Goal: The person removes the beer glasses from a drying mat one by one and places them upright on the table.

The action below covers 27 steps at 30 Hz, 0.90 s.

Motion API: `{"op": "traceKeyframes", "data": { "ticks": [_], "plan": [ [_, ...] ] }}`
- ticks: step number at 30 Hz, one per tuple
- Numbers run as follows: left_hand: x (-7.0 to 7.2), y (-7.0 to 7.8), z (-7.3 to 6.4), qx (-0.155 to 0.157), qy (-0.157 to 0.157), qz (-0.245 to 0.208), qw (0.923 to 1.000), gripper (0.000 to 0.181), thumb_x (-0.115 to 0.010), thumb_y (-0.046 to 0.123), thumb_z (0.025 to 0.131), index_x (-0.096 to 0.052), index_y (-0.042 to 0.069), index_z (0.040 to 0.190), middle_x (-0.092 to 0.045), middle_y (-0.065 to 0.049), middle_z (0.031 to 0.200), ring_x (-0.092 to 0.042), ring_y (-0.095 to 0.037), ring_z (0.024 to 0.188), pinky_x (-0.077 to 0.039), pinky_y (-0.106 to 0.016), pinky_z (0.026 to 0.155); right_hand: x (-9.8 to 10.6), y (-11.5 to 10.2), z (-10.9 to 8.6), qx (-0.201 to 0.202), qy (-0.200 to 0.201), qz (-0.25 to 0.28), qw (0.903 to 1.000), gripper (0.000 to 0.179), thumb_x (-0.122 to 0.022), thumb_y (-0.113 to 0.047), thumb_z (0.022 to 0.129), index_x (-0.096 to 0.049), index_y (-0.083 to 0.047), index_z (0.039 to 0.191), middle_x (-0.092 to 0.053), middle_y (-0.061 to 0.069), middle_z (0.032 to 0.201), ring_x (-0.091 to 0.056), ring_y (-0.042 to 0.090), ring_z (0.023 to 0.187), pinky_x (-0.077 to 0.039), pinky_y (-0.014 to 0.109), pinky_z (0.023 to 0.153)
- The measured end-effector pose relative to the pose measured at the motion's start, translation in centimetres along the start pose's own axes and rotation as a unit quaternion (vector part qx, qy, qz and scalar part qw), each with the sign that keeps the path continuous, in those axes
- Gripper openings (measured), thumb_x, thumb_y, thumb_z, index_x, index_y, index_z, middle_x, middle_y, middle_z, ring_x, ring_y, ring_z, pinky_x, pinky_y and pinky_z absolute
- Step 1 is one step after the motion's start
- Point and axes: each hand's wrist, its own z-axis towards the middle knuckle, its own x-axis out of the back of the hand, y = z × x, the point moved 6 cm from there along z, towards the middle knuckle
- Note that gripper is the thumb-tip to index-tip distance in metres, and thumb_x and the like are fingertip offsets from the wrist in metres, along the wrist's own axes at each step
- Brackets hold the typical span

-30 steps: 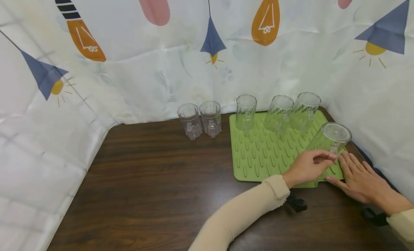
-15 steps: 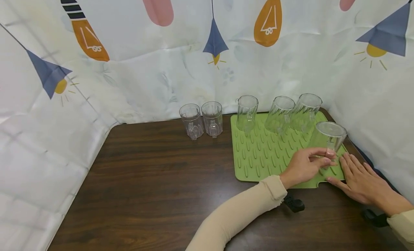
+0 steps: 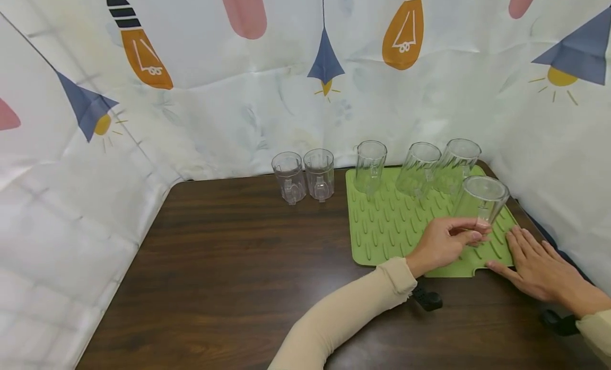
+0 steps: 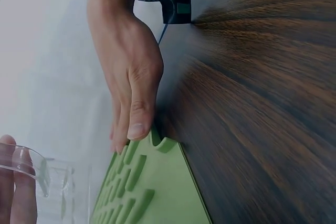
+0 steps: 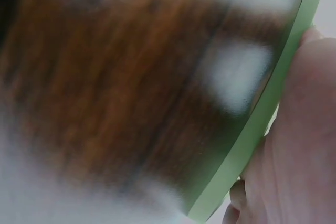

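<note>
A clear glass mug (image 3: pixel 482 197) is over the right part of the green ridged mat (image 3: pixel 382 237) in the head view. My left hand (image 3: pixel 441 245) pinches its handle between thumb and fingers. Whether the mug's base touches the mat I cannot tell. My right hand (image 3: pixel 541 266) lies flat, fingers straight, at the mat's front right corner. In the left wrist view, the right hand (image 4: pixel 131 72) touches the mat corner, with the left fingers (image 4: pixel 23 192) at the glass at lower left. The right wrist view shows the mat's edge (image 5: pixel 252 124) beside the right hand (image 5: pixel 304 140).
Three more glass mugs stand along the back of the mat, one (image 3: pixel 371 166) at its left end. Two clear mugs (image 3: pixel 288 176) stand on the dark wooden table (image 3: pixel 229 274) left of the mat. A printed cloth (image 3: pixel 281 94) hangs behind and at both sides.
My left hand has moved the mug a little left and toward the back of the mat. The right hand stays at the mat's corner. The head view has shifted slightly.
</note>
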Motion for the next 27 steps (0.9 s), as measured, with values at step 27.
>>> {"op": "traceKeyframes", "data": {
  "ticks": [27],
  "plan": [
    [3.9, 1.2, -3.4, -0.040, 0.015, 0.090, 0.9950, 0.029, -0.061, 0.012, 0.103, -0.071, 0.005, 0.129, -0.077, -0.014, 0.122, -0.078, -0.006, 0.097, -0.063, -0.022, 0.081, 0.1, -0.2, -0.1, -0.010, 0.004, -0.004, 0.9999, 0.109, -0.036, -0.068, 0.104, -0.005, 0.023, 0.154, 0.010, 0.046, 0.159, 0.008, 0.064, 0.149, -0.007, 0.080, 0.115]
  ]
}}
